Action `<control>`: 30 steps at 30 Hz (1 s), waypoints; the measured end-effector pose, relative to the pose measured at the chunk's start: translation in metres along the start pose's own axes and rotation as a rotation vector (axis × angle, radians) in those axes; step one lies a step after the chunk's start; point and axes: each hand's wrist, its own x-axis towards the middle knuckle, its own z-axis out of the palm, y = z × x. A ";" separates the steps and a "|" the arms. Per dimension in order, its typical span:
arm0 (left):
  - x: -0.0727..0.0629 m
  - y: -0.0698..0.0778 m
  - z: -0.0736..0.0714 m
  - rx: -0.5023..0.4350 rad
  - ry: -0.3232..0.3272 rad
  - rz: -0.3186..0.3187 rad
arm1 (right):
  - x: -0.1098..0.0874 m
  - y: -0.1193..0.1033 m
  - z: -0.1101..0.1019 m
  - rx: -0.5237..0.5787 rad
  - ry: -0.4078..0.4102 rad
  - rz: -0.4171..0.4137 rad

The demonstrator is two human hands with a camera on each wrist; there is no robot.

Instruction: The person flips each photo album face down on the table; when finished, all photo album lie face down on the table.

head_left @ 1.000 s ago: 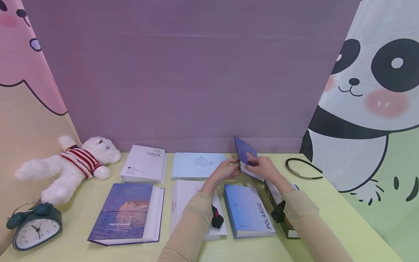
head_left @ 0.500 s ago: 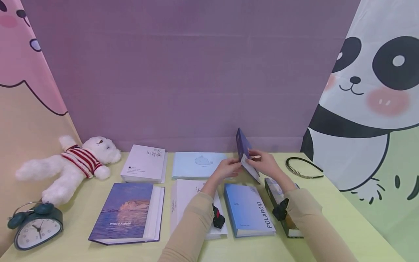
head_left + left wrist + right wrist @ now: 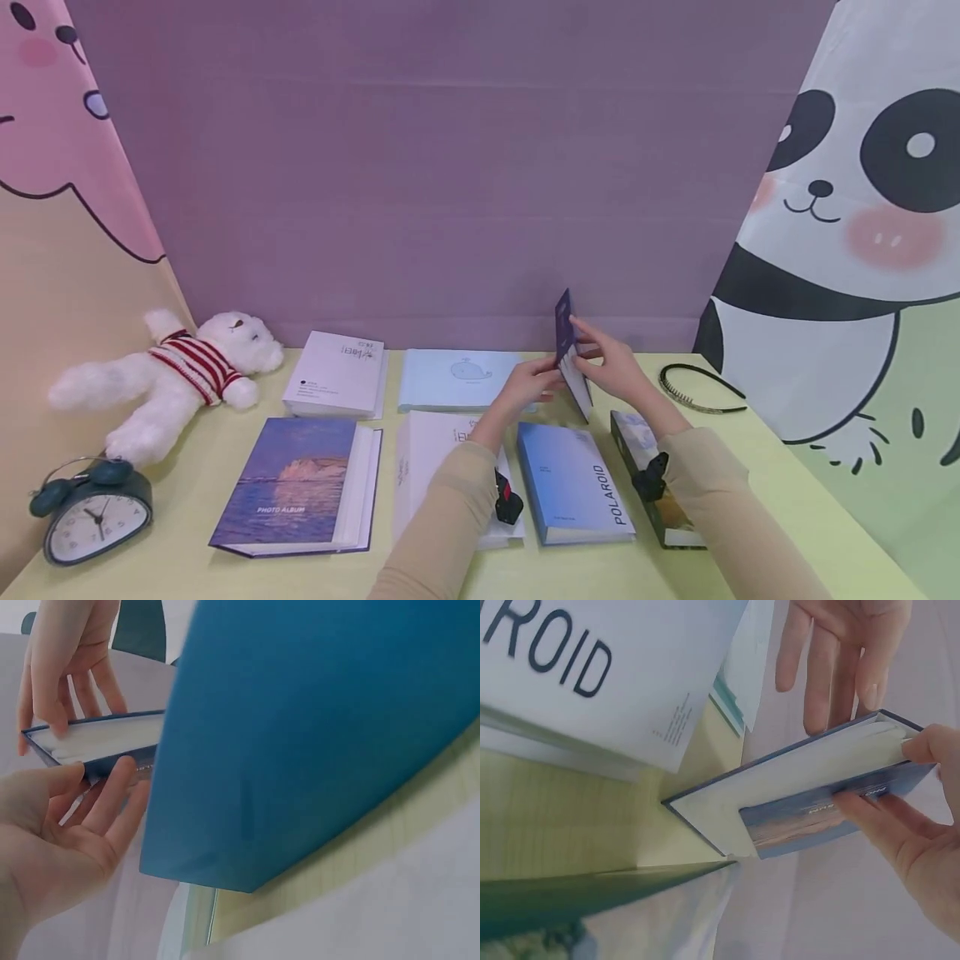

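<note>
Both hands hold a small dark blue photo album (image 3: pixel 565 333) upright near the back of the table, its white page edges turned toward the head camera. My left hand (image 3: pixel 528 385) grips its left cover, thumb at the edge and fingers against the cover, as the left wrist view shows. On the other side my right hand (image 3: pixel 613 367) holds it with the thumb at the page edges and fingers on the pictured cover (image 3: pixel 802 817). Just in front of the hands lie a white album (image 3: pixel 435 450), a light blue POLAROID album (image 3: pixel 573 483) and a narrow dark-edged box-like album (image 3: pixel 637 442).
At the left lie a white plush bear (image 3: pixel 202 367) in a striped sweater and a green alarm clock (image 3: pixel 97 517). A larger photo album (image 3: pixel 292 475), another white album (image 3: pixel 337 375) and a whale album (image 3: pixel 442 375) lie flat. A black headband (image 3: pixel 697 387) is at the right.
The small album has been turned from slanting, cover showing, to nearly edge-on and moved slightly right. My right hand's fingers have shifted along its cover; both hands stay on it.
</note>
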 end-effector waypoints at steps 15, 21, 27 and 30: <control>0.000 0.001 0.005 0.045 -0.078 -0.041 | -0.011 0.008 -0.006 0.214 -0.013 0.167; 0.005 -0.002 0.008 0.060 -0.104 -0.068 | -0.020 0.001 -0.017 0.301 -0.009 0.227; 0.003 -0.007 0.008 0.084 -0.151 -0.154 | -0.027 0.012 -0.023 0.315 0.018 0.257; 0.002 -0.011 0.007 0.099 -0.183 -0.187 | -0.029 0.013 -0.025 0.308 0.015 0.281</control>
